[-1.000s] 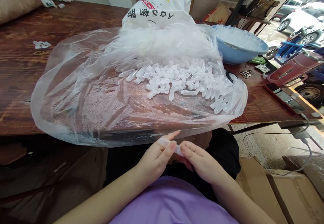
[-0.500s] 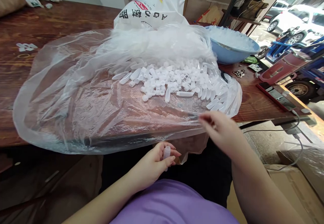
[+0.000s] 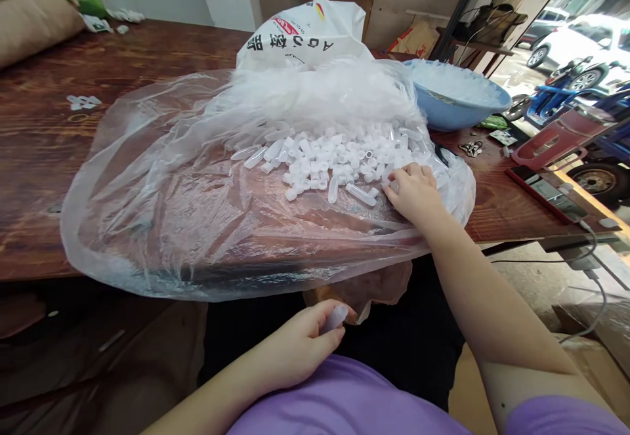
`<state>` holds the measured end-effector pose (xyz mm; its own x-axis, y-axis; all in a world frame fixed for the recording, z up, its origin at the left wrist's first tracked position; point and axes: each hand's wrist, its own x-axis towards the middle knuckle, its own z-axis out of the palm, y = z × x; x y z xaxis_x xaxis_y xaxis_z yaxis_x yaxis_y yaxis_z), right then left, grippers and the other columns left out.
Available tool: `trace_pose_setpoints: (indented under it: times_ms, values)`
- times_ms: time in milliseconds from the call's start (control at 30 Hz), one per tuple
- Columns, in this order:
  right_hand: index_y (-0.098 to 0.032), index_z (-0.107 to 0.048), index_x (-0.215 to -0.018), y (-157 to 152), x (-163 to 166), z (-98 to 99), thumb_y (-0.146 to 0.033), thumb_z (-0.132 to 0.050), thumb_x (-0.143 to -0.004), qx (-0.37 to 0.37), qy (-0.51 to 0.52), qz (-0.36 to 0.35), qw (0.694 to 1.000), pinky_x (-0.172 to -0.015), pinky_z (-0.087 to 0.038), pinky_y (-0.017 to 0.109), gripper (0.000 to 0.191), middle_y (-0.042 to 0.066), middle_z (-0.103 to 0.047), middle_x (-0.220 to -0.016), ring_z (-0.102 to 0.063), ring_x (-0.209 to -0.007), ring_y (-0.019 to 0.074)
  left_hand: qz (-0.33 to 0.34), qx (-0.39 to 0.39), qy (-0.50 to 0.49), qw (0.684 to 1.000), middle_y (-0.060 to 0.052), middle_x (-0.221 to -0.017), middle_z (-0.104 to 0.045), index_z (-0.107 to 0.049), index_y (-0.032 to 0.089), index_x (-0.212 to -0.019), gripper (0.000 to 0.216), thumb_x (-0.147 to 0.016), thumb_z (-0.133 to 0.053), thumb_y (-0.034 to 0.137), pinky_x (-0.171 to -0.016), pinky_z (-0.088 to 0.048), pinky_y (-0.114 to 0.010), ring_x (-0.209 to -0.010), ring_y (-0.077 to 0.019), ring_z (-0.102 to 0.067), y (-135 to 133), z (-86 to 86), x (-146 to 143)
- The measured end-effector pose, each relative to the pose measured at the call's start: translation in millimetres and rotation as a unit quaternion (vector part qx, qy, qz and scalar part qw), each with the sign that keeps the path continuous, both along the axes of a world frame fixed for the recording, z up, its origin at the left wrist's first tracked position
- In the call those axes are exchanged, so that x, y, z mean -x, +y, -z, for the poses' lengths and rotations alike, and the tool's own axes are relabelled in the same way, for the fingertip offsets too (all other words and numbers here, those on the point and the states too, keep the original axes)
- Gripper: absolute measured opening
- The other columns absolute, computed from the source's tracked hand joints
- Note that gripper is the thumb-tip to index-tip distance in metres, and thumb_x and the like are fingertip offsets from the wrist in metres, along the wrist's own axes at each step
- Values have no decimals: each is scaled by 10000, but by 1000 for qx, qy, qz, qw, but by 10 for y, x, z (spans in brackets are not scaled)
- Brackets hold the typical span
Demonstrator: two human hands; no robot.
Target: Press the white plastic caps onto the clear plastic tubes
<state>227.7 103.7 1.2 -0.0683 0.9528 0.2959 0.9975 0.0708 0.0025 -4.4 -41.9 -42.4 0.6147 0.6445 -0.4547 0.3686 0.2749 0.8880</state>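
My left hand, low in front of the purple shirt, has its fingers wrapped round a translucent plastic tube, open end up. Over the table my right hand reaches into the right side of a pile of small white caps and tubes. Its fingers are curled down together at the pile; whatever lies between the fingertips is too hidden to name. Just left of them a capped tube lies on its side. The pile rests on a large clear plastic bag spread over the table edge.
Behind the pile stands a white printed sack. A blue bowl filled with translucent pieces is at the back right. Keys, a phone and a red jug lie or stand along the right edge.
My right hand has moved up and forward from the bag's front edge to the pile. The tube by it has shifted and tilted. My left hand still holds its tube, slightly lower in view.
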Motion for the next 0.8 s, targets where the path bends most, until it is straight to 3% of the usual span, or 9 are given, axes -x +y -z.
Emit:
trace_pose_setpoints:
  times_ms: [100, 200, 267, 367, 467, 600, 800]
  values:
    - [-142, -583, -893, -211, -1, -140, -265, -550, -787, -12, 100, -39, 994, -750, -432, 372, 166, 123, -612, -917, -549, -884, 268, -12, 3, -14, 1000, -28, -920, -599, -529, 187, -1151, 353, -842, -461, 343, -787, -425, -281, -843, -160, -533, 20, 34, -36]
    - [-195, -532, -826, -632, 88, -299, -301, -548, -794, 110, 224, -152, 957, -567, -428, 248, 111, 12, -607, -747, -557, -629, 145, -36, -27, -35, 998, -34, -961, -608, -484, 197, -1207, 393, -862, -439, 379, -809, -429, -287, -859, -161, -547, 49, 54, -44]
    - [-194, -534, -791, -927, 179, -350, -203, -536, -792, 237, 206, -267, 911, -562, -414, 214, 9, -5, -597, -717, -549, -631, 120, -28, -65, -43, 997, -41, -1010, -608, -514, 188, -1152, 340, -869, -433, 359, -847, -416, -285, -914, -167, -547, 64, 26, -49]
    - [-174, -551, -780, -1222, 293, -314, -146, -498, -821, 312, 127, -350, 874, -585, -413, 224, 73, 20, -594, -734, -545, -675, 135, 19, -100, -15, 995, -30, -940, -621, -571, 178, -1008, 241, -871, -415, 300, -805, -424, -271, -871, -162, -554, 74, -57, -75]
    - [-161, -576, -809, -1314, 325, -203, -206, -486, -869, 317, 115, -371, 865, -592, -431, 241, 117, 43, -598, -771, -551, -702, 151, 53, -108, 30, 992, -14, -876, -622, -588, 176, -902, 196, -849, -419, 260, -747, -422, -258, -802, -150, -548, 74, -124, -102]
    - [-167, -608, -958, -1320, 277, -77, -194, -441, -906, 273, 187, -406, 852, -685, -472, 251, 177, 70, -632, -908, -577, -820, 153, 62, -92, 53, 992, 7, -765, -593, -590, 165, -844, 189, -824, -430, 262, -640, -402, -225, -695, -129, -506, 67, -150, -95]
    - [-190, -598, -1090, -1341, 265, -19, -145, -424, -907, 252, 235, -452, 823, -733, -475, 237, 256, 67, -650, -1040, -595, -901, 141, 74, -68, 56, 993, 11, -714, -593, -614, 146, -788, 215, -802, -433, 260, -595, -382, -206, -664, -125, -504, 58, -171, -62]
